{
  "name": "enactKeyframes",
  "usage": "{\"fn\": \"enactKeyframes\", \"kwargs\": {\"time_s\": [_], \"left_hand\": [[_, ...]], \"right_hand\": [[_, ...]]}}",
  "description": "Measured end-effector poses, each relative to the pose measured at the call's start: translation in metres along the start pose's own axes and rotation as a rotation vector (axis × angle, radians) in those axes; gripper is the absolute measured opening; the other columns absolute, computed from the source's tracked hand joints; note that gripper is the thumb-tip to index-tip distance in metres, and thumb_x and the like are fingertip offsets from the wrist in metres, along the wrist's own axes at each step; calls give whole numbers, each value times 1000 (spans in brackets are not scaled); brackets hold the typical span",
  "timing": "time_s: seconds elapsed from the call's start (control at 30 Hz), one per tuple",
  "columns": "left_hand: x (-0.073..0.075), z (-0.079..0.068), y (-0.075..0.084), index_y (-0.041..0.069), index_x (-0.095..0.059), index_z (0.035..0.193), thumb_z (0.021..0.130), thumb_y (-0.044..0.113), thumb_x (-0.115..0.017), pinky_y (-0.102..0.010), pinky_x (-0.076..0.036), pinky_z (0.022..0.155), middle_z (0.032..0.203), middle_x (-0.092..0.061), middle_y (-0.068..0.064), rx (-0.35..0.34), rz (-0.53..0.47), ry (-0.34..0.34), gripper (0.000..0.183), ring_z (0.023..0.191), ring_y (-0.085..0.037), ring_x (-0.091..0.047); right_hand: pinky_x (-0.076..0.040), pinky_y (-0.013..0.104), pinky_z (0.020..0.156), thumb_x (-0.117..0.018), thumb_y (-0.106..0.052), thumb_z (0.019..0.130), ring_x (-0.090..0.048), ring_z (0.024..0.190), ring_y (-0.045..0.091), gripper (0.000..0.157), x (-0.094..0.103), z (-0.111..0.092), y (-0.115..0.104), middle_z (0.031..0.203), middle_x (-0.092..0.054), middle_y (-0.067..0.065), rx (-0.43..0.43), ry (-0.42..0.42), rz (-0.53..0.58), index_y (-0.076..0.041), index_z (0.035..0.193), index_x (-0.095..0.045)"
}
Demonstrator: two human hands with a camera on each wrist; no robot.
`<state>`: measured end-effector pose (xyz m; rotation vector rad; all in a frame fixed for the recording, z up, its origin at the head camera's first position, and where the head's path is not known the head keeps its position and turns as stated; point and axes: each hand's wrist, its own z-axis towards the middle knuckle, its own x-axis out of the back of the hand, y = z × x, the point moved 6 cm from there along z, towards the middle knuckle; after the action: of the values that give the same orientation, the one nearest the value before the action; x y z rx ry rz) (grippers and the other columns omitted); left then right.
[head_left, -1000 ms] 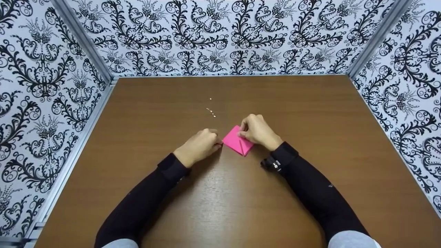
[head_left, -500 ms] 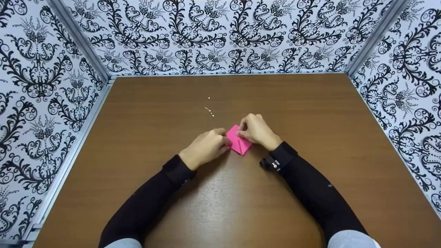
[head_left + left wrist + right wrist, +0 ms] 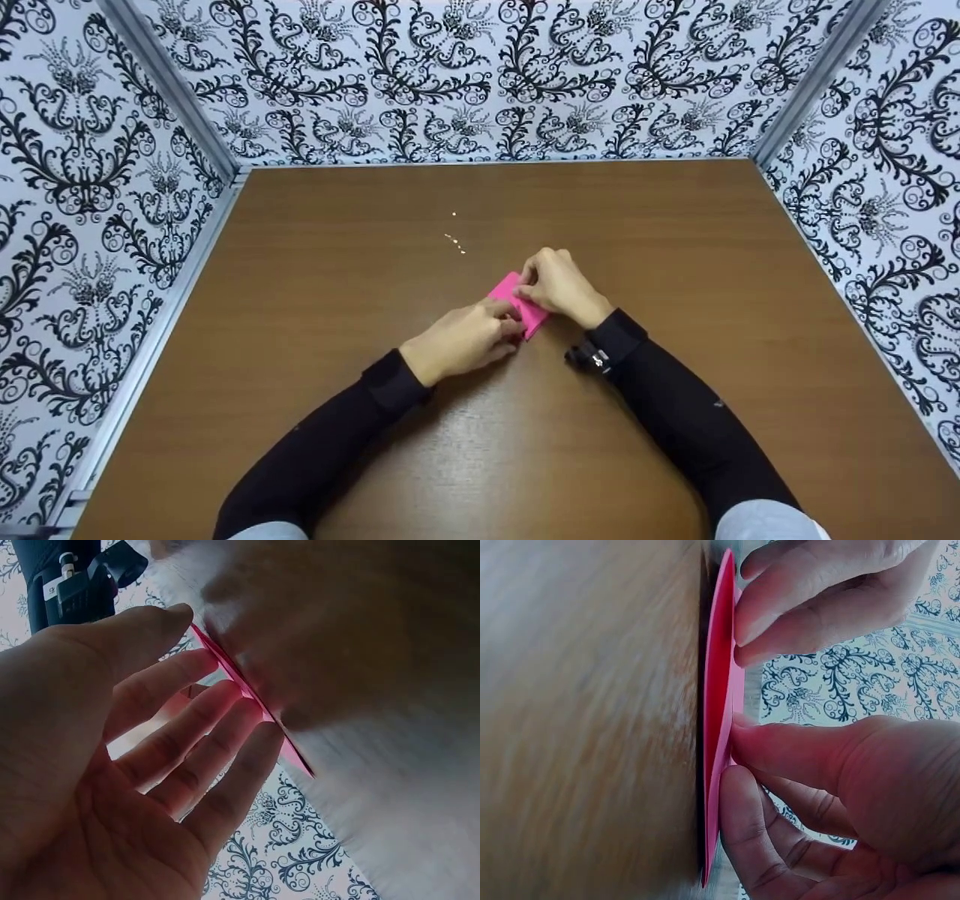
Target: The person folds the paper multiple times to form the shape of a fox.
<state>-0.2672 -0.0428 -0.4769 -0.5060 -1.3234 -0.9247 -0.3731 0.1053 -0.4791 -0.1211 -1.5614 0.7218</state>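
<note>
A folded piece of bright pink paper [image 3: 506, 286] lies on the brown table, its corner pointing away from the person. My left hand [image 3: 463, 337] reaches over its near left side, and the fingers [image 3: 238, 759] extend fairly straight onto the upper face in the left wrist view. On the right side, my right hand [image 3: 561, 281] bends its fingers and holds the paper with thumb and forefinger close together. Seen edge-on in the right wrist view, the paper [image 3: 718, 682] has layers that bow slightly apart. Much of its near half is hidden beneath the left fingers.
Several tiny white specks [image 3: 455, 241] mark the table [image 3: 660, 225] beyond the paper. Patterned black-and-white panels [image 3: 420, 82] with metal edging enclose the back and both sides. A dark wrist-worn device [image 3: 590, 357] sits by the right wrist.
The left hand has moved rightward from the paper's left corner onto its face, covering more of it. The right hand has stayed in place on the paper.
</note>
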Motion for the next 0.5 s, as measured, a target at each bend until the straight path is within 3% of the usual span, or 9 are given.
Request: {"fn": "enactKeyframes", "kwargs": {"time_s": [0.33, 0.5], "left_hand": [[-1, 0, 3, 14, -87, 127, 110, 24, -85, -43, -72, 102, 136, -80, -7, 9, 10, -49, 20, 124, -26, -79], [-2, -1, 3, 13, -85, 138, 111, 22, -83, -45, -71, 106, 146, -79, -9, 21, 15, -82, 29, 134, -28, -78]], "right_hand": [[-59, 39, 83, -95, -22, 100, -76, 94, 26, 10, 0, 1, 0, 105, -91, 9, -9, 4, 1, -13, 93, -93], [-52, 33, 76, -95, -21, 99, -70, 87, 21, 10, 1, -1, 0, 106, -91, 9, -7, 7, 17, -15, 91, -94]]}}
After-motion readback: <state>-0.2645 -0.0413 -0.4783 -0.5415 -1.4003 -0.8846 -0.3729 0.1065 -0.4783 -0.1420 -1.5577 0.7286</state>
